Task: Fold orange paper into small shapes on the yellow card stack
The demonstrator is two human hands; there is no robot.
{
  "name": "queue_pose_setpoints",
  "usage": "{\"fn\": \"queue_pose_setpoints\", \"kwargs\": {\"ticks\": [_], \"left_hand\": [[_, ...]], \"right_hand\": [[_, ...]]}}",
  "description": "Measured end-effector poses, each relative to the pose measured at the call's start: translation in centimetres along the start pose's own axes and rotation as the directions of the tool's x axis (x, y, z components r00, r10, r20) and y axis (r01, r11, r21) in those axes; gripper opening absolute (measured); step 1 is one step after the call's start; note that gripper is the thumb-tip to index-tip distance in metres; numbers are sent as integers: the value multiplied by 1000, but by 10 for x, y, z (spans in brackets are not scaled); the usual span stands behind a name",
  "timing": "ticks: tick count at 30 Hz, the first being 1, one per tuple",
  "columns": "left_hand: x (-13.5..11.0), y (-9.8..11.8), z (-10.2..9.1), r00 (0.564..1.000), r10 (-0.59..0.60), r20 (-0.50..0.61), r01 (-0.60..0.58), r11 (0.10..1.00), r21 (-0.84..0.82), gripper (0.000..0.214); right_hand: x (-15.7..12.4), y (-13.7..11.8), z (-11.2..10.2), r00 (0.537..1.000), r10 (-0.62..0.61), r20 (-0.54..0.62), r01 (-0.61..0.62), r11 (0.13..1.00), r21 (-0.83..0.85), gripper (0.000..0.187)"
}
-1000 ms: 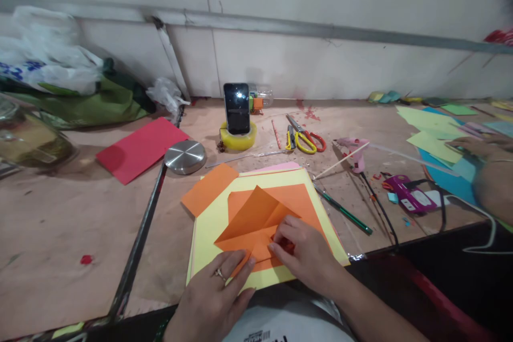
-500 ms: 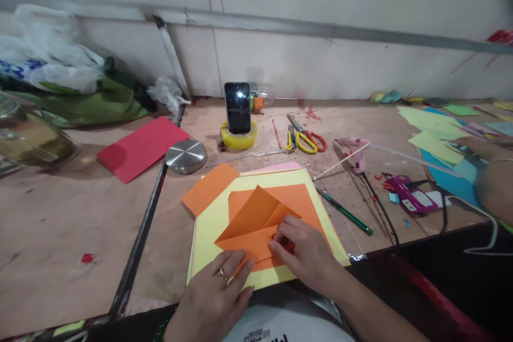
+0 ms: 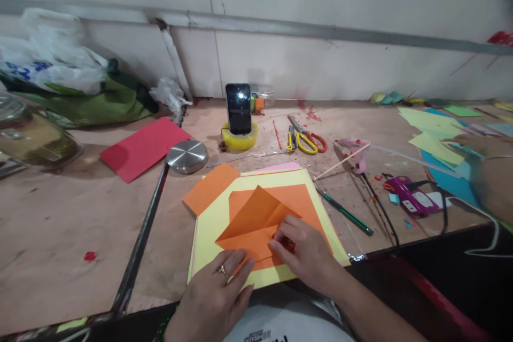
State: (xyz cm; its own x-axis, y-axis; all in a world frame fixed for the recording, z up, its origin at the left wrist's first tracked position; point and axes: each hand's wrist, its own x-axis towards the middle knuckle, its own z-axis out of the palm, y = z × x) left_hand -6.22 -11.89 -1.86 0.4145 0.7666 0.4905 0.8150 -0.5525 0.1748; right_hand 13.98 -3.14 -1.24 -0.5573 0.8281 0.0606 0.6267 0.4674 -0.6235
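Observation:
A creased piece of orange paper, with one pointed flap standing up, lies over a flat orange sheet. Both rest on a stack of pale yellow sheets close to the table's front edge. My left hand, a ring on one finger, lies with its fingers stretched across the creased paper's near edge. On that paper's right side, my right hand has thumb and fingers pinched on a folded part; the fingertips hide some of it. Another orange piece overlaps the stack's far left corner.
Beyond the stack are a round metal lid, a phone in a yellow tape roll, and scissors. A green pen, pink glue gun and purple device lie right. Another person's hand is far right.
The whole view has shifted very slightly. Both my hands and the orange paper keep the same position.

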Motion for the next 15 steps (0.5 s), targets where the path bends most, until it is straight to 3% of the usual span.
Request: {"fn": "queue_pose_setpoints", "kwargs": {"ticks": [15], "left_hand": [[2, 1, 1, 1000, 10, -11, -10, 1000, 11, 27]], "right_hand": [[0, 1, 2, 1000, -1, 7, 1, 1000, -15, 17]]}}
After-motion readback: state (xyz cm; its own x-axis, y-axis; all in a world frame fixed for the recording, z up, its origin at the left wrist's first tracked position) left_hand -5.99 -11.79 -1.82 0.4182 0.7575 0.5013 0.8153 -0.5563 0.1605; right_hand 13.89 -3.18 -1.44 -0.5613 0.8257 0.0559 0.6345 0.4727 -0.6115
